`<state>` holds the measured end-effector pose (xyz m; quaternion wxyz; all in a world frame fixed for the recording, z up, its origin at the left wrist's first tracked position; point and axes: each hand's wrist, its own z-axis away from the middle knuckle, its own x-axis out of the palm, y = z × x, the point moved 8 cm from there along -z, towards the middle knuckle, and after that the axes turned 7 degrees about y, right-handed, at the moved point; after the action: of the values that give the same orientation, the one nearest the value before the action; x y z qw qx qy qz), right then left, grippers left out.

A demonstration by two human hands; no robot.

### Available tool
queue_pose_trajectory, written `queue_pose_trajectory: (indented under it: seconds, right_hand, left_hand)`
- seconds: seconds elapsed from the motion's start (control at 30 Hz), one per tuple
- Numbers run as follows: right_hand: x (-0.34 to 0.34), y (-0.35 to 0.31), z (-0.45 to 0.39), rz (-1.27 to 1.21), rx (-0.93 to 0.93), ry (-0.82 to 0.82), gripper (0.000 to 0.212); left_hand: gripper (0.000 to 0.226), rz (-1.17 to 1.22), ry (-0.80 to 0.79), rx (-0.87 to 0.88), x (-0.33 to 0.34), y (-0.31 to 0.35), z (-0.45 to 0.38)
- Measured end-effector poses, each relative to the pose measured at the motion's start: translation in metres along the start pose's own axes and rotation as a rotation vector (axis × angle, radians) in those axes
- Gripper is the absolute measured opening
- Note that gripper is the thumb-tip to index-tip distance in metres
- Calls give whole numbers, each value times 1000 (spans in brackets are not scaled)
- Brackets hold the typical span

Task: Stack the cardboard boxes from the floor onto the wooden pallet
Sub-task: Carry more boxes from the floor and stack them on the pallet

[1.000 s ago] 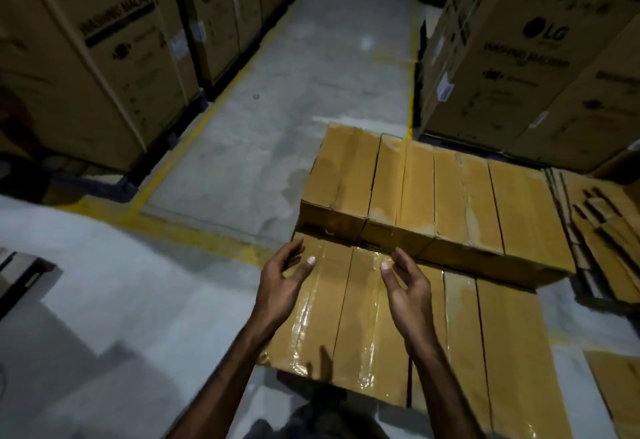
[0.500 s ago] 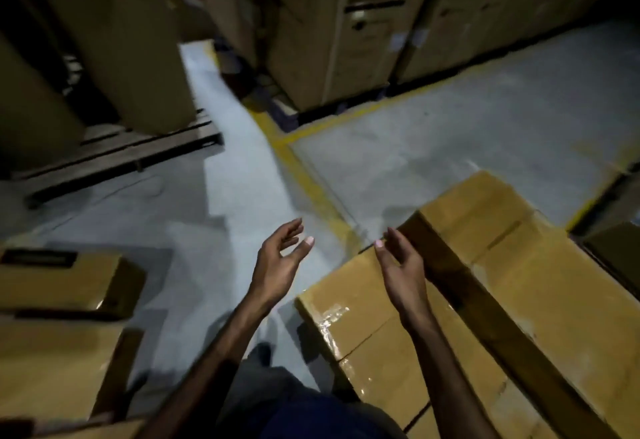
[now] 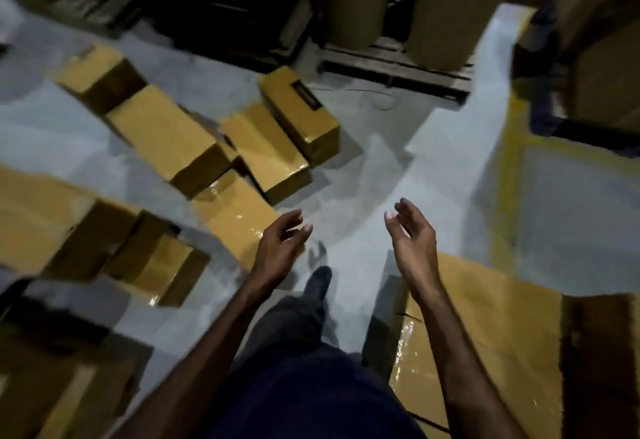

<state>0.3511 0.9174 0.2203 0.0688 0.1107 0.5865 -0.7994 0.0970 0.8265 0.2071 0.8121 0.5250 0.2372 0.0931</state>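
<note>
Several brown cardboard boxes lie scattered on the grey floor ahead and to my left: a long one (image 3: 166,141), a taped one (image 3: 266,151), a narrow one with a dark label (image 3: 304,116), and a shiny taped one (image 3: 239,217) just beyond my left hand. My left hand (image 3: 280,248) hangs in the air with relaxed fingers and holds nothing. My right hand (image 3: 412,241) is also raised, fingers loose, empty. At the lower right lie the stacked boxes (image 3: 485,317); the wooden pallet under them is hidden.
More boxes (image 3: 48,224) sit at the far left and lower left. A wooden pallet (image 3: 398,61) carrying tall cartons stands at the back. A yellow floor line (image 3: 509,175) runs on the right. My leg and shoe (image 3: 315,286) step onto bare floor between the hands.
My view has swung left from the stacked boxes to the scattered boxes on the floor. Both hands have left the stack and now hang empty in the air.
</note>
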Motion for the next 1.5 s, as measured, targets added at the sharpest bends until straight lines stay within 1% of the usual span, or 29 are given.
queue_pose_trajectory:
  seconds: [0.1, 0.23, 0.43, 0.53, 0.77, 0.97, 1.2, 1.3, 1.4, 1.5]
  right_hand:
    - [44, -4, 27, 33, -34, -127, 58]
    - [80, -9, 58, 70, -80, -220, 57]
    - [116, -16, 88, 116, -112, -244, 58]
    - [143, -15, 105, 124, -109, -247, 58]
    - [218, 4, 161, 164, -97, -292, 60]
    - [263, 13, 186, 266, -122, -322, 62]
    - [301, 6, 157, 335, -153, -374, 61]
    - [326, 9, 130, 363, -153, -437, 60]
    - [353, 12, 93, 410, -161, -517, 61]
    - [379, 13, 50, 458, -160, -593, 62]
  left_hand:
    - [52, 12, 143, -44, -57, -22, 31]
    - [52, 44, 232, -85, -98, -48, 57]
    - [54, 141, 266, -81, -133, -72, 67]
    - [54, 182, 298, -65, -167, -88, 73]
    - [54, 262, 349, -103, -256, -141, 91]
    - [52, 343, 407, -162, -303, -173, 91]
    - [50, 345, 427, -223, -306, -183, 59]
    - [51, 374, 460, -273, -301, -186, 42]
    - [45, 360, 486, -284, -293, -185, 16]
    - [51, 312, 547, -370, -284, -192, -13]
